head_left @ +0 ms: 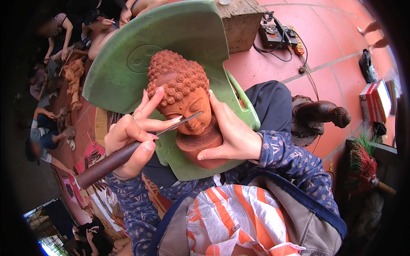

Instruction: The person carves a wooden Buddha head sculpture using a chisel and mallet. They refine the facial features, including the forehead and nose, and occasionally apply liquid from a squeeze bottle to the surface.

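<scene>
At the centre of the view, propped against the seat of an upturned green plastic chair [124, 72], stands a reddish-brown carved wooden head with tight rows of curls [184, 96], its face turned toward the near side. The right hand [232, 132] is wrapped around the head's right side and neck, thumb up along the cheek, holding it steady. The left hand [132, 138] is clenched around a slim metal carving tool with a dark wooden handle [115, 158]; the blade runs right across the face, and its tip rests close by the eye and the bridge of the nose.

The step in hand looks like fine detailing of the facial features. The next move likely calls for short, light strokes with a firm brace from the holding hand, since a slip there would scar the finished cheek.

Near the body lies an orange-and-white striped cloth [237, 222]. To the right, on the red tiled floor [333, 38], sits a dark brown carved figure [320, 115]; farther off, a wooden box [241, 19]. On the left, other people [60, 34] work at carvings.
</scene>
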Demonstrator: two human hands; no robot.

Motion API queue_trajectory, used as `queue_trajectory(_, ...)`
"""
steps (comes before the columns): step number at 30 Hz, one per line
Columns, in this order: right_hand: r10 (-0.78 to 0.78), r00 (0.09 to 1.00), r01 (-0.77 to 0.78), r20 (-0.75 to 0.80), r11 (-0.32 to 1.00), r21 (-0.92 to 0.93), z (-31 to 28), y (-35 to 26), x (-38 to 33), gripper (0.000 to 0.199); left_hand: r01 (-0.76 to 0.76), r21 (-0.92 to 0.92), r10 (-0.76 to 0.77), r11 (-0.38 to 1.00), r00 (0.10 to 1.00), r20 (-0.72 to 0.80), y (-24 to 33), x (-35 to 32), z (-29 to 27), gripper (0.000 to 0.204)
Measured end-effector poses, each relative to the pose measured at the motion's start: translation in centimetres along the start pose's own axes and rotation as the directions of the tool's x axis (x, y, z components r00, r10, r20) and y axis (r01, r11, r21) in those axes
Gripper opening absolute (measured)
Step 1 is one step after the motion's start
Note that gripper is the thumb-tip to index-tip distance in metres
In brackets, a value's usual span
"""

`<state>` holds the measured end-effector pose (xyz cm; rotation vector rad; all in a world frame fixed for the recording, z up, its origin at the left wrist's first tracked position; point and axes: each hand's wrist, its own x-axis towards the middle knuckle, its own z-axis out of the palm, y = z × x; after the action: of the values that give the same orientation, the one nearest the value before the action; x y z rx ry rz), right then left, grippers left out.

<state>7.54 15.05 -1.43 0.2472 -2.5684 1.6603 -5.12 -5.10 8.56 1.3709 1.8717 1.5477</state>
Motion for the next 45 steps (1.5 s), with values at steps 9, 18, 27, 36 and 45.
queue_trajectory(9,0.008,1.0,-0.008,0.004,1.0,0.019,0.1,0.1,0.0,0.124,0.018,0.125,-0.008,0.992,0.997,-0.08,0.5,0.2,0.5,0.014)
queue_trajectory(18,0.032,0.999,-0.032,0.01,0.999,0.009,0.1,0.0,0.0,0.125,0.001,0.062,0.003,0.998,0.998,-0.066,0.5,0.2,0.2,0.016)
queue_trajectory(27,0.024,1.0,-0.024,0.014,1.0,-0.003,0.1,0.0,-0.1,0.125,-0.043,0.073,0.05,0.996,0.995,-0.091,-0.1,-0.1,0.7,0.014)
queue_trajectory(36,0.04,0.999,-0.039,0.037,0.999,-0.009,0.0,-0.2,0.0,0.125,-0.097,0.224,0.105,0.97,0.994,-0.022,-0.6,-0.2,0.9,0.009)
queue_trajectory(45,0.03,0.999,-0.031,0.021,0.999,0.024,0.0,0.1,-0.1,0.125,0.04,0.095,-0.036,0.995,0.998,-0.045,0.9,0.6,0.0,0.012)
